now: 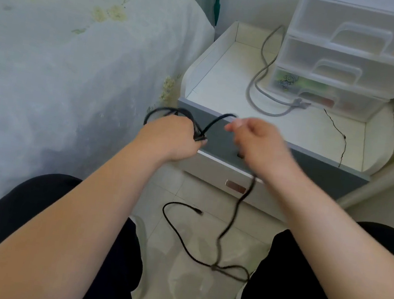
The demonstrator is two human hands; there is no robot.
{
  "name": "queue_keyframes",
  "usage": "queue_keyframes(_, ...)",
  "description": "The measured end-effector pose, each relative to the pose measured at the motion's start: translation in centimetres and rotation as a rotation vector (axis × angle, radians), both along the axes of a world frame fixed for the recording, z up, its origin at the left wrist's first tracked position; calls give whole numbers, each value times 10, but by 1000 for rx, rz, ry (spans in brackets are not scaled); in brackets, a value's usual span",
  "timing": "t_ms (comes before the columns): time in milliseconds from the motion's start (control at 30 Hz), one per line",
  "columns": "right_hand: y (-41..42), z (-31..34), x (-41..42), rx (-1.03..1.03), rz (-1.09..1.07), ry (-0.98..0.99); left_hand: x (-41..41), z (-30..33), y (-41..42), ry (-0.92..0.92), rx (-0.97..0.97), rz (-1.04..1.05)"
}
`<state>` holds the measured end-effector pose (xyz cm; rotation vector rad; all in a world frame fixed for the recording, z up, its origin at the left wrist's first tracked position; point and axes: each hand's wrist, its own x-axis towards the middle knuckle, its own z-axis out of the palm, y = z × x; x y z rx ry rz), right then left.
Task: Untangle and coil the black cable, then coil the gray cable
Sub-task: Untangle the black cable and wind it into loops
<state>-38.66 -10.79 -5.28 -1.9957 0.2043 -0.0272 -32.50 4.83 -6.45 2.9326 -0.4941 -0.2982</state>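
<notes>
Hands worked in front of the table: the left hand gripped several coiled loops of the black cable, the right hand pinched its next stretch, and the rest trailed, knotted, onto the floor. On the table the gray cable lay loose beside plastic drawers.
</notes>
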Motion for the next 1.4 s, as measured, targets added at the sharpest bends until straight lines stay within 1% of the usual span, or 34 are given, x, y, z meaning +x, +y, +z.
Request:
queue_keyframes(33,-14,4,6,-126,-86,-88,-2,4,2,132,-69,-82)
queue_keyframes(67,-26,9,12,-211,-155,-149,-6,10,2,308,-203,-162)
queue_keyframes(100,-37,10,16,-284,-203,-183,-11,17,3,507,-385,-223)
queue_keyframes(167,-48,8,22,-458,-233,-174,-17,30,7,863,-738,-300)
queue_keyframes(200,-52,5,25,-545,-234,-149,-17,34,11,986,-883,-336)
queue_keyframes(267,-56,0,31,-697,-215,-85,-15,41,20,1148,-1111,-380)
queue_keyframes(333,-60,-6,36,-804,-146,26,-10,46,28,1202,-1254,-347)
queue_keyframes(400,-60,-14,35,-836,-2,101,-7,48,30,1183,-1307,-302)
queue_keyframes(433,-56,-19,33,-785,87,79,-6,48,29,1172,-1302,-284)
queue_keyframes(467,-50,-22,31,-677,159,-7,-6,47,27,1162,-1278,-272)
queue_keyframes(500,-41,-22,27,-513,185,-123,-7,46,26,1146,-1240,-265)
queue_keyframes(533,-32,-20,22,-301,163,-232,-8,45,24,1121,-1198,-263)
queue_keyframes(567,-24,-15,17,-70,127,-303,-9,45,23,1096,-1160,-264)
queue_keyframes(600,-18,-10,12,149,118,-320,-10,45,23,1076,-1131,-260)
queue_keyframes(633,-16,-6,8,336,147,-286,-10,45,23,1059,-1107,-253)
queue_keyframes(667,-15,-2,4,465,201,-209,-11,46,23,1037,-1080,-245)
queue_keyframes(700,-17,0,2,515,261,-120,-12,48,24,1012,-1049,-240)
queue_keyframes(833,-27,1,0,445,435,127,-13,48,24,894,-910,-224)
queue_keyframes(933,-25,-2,1,356,502,196,-12,47,24,844,-835,-189)
queue_keyframes(1000,-24,0,1,388,505,234,-12,48,25,813,-789,-201)
queue_keyframes(1067,-31,5,1,387,487,275,-10,48,29,741,-710,-235)
queue_keyframes(1167,-50,10,2,154,553,250,-9,46,32,639,-562,-268)
queue_keyframes(1200,-54,11,1,93,583,251,-10,47,32,629,-539,-268)
queue_keyframes(1233,-58,12,0,80,608,271,-11,47,31,623,-534,-267)
queue_keyframes(1267,-60,12,-1,129,629,312,-12,48,30,610,-537,-269)
queue_keyframes(1333,-66,15,-2,316,655,398,-14,53,29,563,-558,-295)
queue_keyframes(1400,-69,12,-2,480,678,436,-17,60,30,493,-607,-298)
